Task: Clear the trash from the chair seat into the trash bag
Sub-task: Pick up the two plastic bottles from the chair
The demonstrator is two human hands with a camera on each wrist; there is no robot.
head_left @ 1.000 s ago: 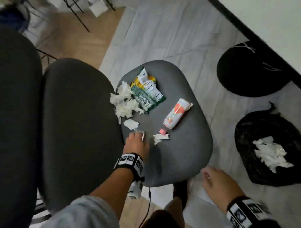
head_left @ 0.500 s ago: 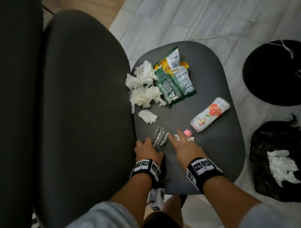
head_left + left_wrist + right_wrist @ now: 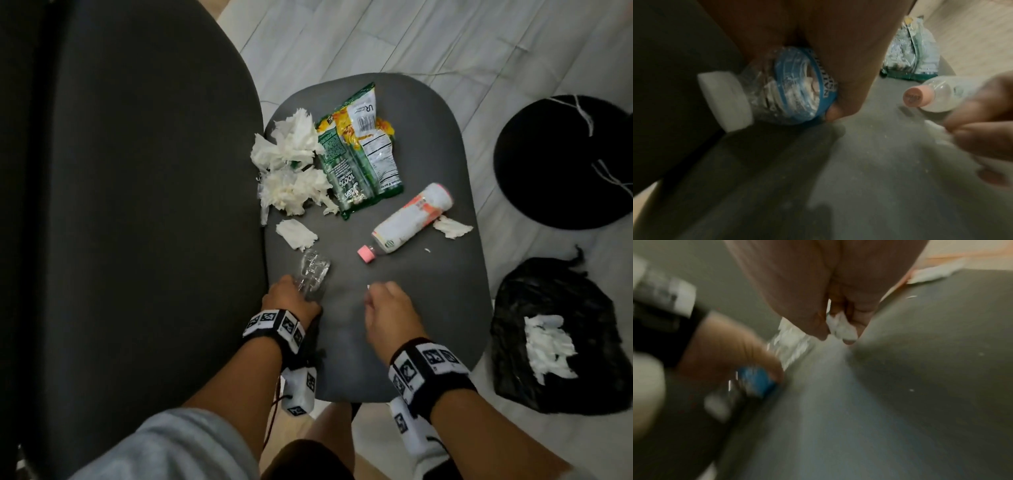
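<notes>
On the grey chair seat (image 3: 428, 308) my left hand (image 3: 291, 296) grips a crushed clear plastic bottle (image 3: 313, 270) with a white cap (image 3: 725, 100) and blue label (image 3: 818, 84). My right hand (image 3: 387, 305) pinches a small white tissue scrap (image 3: 842, 327) near the seat's front. Further back lie crumpled white tissues (image 3: 291, 164), a green and yellow snack wrapper (image 3: 359, 150), a small tissue piece (image 3: 296, 233), and a white bottle with a pink cap (image 3: 407, 219) beside another tissue scrap (image 3: 452, 228). The black trash bag (image 3: 555, 329) sits on the floor at right with white tissue inside.
The dark chair back (image 3: 137, 205) fills the left side. A black round object (image 3: 565, 161) lies on the pale floor (image 3: 445, 41) at right, beyond the trash bag. My knees show below the seat's front edge.
My right hand came up from beside the chair onto the seat and took hold of the tissue scrap near the pink cap. My left hand lifted the clear bottle off the seat.
</notes>
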